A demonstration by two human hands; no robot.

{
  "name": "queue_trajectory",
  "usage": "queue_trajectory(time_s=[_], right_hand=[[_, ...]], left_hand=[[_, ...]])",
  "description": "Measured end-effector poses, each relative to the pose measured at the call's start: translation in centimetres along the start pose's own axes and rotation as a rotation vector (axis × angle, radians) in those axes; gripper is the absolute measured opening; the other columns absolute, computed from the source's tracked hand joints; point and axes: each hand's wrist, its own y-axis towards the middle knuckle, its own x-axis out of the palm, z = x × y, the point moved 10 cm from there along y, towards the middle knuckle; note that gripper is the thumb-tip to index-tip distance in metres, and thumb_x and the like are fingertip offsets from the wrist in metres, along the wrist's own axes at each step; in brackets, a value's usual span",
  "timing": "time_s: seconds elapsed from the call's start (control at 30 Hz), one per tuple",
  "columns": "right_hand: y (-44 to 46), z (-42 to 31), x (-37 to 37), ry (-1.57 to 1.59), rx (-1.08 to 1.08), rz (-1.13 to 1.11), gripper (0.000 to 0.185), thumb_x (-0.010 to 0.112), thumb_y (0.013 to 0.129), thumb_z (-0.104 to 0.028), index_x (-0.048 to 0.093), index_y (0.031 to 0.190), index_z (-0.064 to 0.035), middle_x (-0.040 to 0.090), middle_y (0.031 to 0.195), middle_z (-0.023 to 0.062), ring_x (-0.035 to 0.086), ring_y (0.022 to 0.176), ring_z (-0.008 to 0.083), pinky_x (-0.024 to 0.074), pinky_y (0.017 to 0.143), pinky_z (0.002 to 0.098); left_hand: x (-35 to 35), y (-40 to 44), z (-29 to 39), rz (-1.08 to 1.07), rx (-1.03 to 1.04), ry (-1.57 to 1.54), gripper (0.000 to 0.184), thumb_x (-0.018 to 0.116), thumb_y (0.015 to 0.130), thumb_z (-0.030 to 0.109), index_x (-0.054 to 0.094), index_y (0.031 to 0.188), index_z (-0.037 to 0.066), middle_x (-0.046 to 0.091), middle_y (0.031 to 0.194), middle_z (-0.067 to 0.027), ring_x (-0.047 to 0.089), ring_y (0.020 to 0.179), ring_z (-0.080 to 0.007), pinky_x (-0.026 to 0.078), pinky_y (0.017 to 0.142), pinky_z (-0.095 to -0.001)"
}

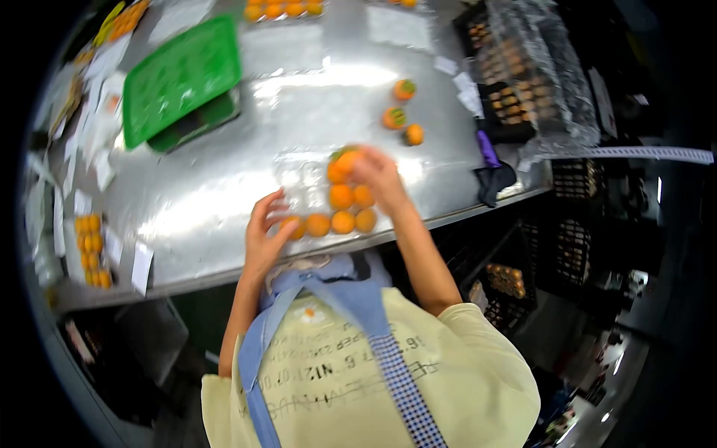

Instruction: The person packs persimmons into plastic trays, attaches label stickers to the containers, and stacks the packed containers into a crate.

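A clear plastic tray point(295, 196) lies near the table's front edge, with orange fruits in its right columns and along its near row. My right hand point(379, 178), blurred, closes its fingers round an orange fruit point(346, 161) with a green top, over the tray's far right part. At the tray's left side is my left hand point(266, 230), fingers apart and curved, the thumb close to the leftmost fruit point(296, 227) of the near row. Three loose fruits, one of them here point(394, 118), sit on the metal beyond my right hand.
A green lid point(183, 81) rests tilted on a dark box at the back left. Filled fruit packs stand at the far edge point(284, 10) and left point(91, 250). Black crates with plastic sheeting point(541, 82) and a purple-and-black item point(489, 160) are at the right.
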Motion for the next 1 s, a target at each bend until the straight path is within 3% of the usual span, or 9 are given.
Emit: queue_trajectory(time_s=[0.2,0.3,0.33,0.43,0.53,0.57,0.67,0.83,1.0], right_hand=[[5.1,-29.2,-19.5,0.144,-0.674,0.314,0.035,0.059,0.093,-0.029,0.06,0.11,0.002,0.066,0.101,0.0099,0.064,0.094,0.0193,0.0524,0.086,0.0306],[6.7,-34.2,-27.4,0.289,-0.679,0.471,0.063,0.066,0.088,-0.024,0.035,0.128,0.0135,0.041,0.127,0.0323,0.063,0.095,0.0356,0.0562,0.086,0.0361],[6.3,-34.4,-26.7,0.212,-0.716,0.437,0.06,0.066,0.088,-0.024,0.038,0.127,0.0124,0.045,0.124,0.0291,0.063,0.095,0.0329,0.0561,0.085,0.0348],[5.1,-29.3,-18.4,-0.131,-0.677,0.333,0.046,0.064,0.09,-0.02,0.048,0.123,0.0073,0.059,0.112,0.0178,0.065,0.093,0.0234,0.0547,0.081,0.0304],[4.6,-14.4,-8.8,-0.466,-0.433,0.106,0.025,0.067,0.087,-0.016,0.064,0.109,-0.0055,0.066,0.096,0.0042,0.061,0.081,0.0114,0.0483,0.073,0.0235],[3.7,-9.1,-5.2,-0.645,-0.235,0.032,0.028,0.07,0.083,-0.015,0.064,0.109,-0.0068,0.066,0.094,0.0031,0.061,0.082,0.0121,0.0484,0.073,0.0248],[-1.8,1.4,5.5,-0.926,-0.397,-0.386,0.046,0.078,0.071,-0.026,0.062,0.11,-0.0069,0.06,0.107,0.0076,0.054,0.1,0.0241,0.0439,0.084,0.0358],[-6.7,4.7,13.8,-1.195,-0.642,-0.506,0.057,0.081,0.059,-0.026,0.061,0.108,-0.0063,0.059,0.104,0.0059,0.052,0.099,0.0258,0.0386,0.086,0.0402],[-6.1,5.5,13.2,-1.15,-0.559,-0.472,0.055,0.08,0.063,-0.023,0.06,0.112,-0.0101,0.059,0.107,0.0079,0.053,0.1,0.0275,0.036,0.091,0.0393]], left_hand=[[-0.3,0.1,-1.7,0.003,-0.099,-0.034,0.024,0.06,0.088,0.005,0.058,0.112,0.003,0.062,0.095,-0.0029,0.057,0.081,-0.0079,0.047,0.071,-0.0217],[-0.3,0.6,-2.2,0.01,-0.103,-0.038,0.023,0.06,0.09,0.007,0.058,0.112,0.002,0.062,0.094,-0.0028,0.058,0.081,-0.0081,0.047,0.071,-0.0216],[-0.4,0.8,-1.8,0.031,-0.128,0.011,0.021,0.06,0.09,0.008,0.058,0.11,0.001,0.062,0.091,-0.0023,0.058,0.079,-0.008,0.047,0.069,-0.0212],[-2.4,1.0,-2.3,0.119,-0.071,0.022,0.02,0.06,0.091,0.009,0.058,0.109,0.001,0.061,0.091,-0.003,0.058,0.078,-0.009,0.047,0.067,-0.0218],[-5.1,0.1,-4.0,0.215,-0.116,-0.006,0.019,0.06,0.09,0.01,0.06,0.107,0.002,0.062,0.095,-0.0043,0.058,0.077,-0.0094,0.048,0.066,-0.0215],[-5.9,-0.2,-4.9,0.236,-0.118,-0.008,0.019,0.061,0.09,0.01,0.061,0.107,0.002,0.062,0.095,-0.0043,0.058,0.078,-0.009,0.048,0.066,-0.0212],[-7.1,-1.4,-6.1,0.288,-0.191,-0.008,0.019,0.061,0.09,0.01,0.061,0.107,0.002,0.063,0.095,-0.0046,0.059,0.077,-0.0089,0.048,0.066,-0.0214],[-7.3,-1.9,-6.5,0.274,-0.219,-0.035,0.02,0.061,0.09,0.011,0.06,0.108,0.001,0.065,0.095,-0.0056,0.06,0.078,-0.0093,0.048,0.067,-0.0216],[-7.0,-1.4,-5.9,0.234,-0.232,-0.052,0.02,0.061,0.09,0.009,0.061,0.108,0.003,0.064,0.094,-0.0042,0.059,0.08,-0.0092,0.049,0.069,-0.0225]])
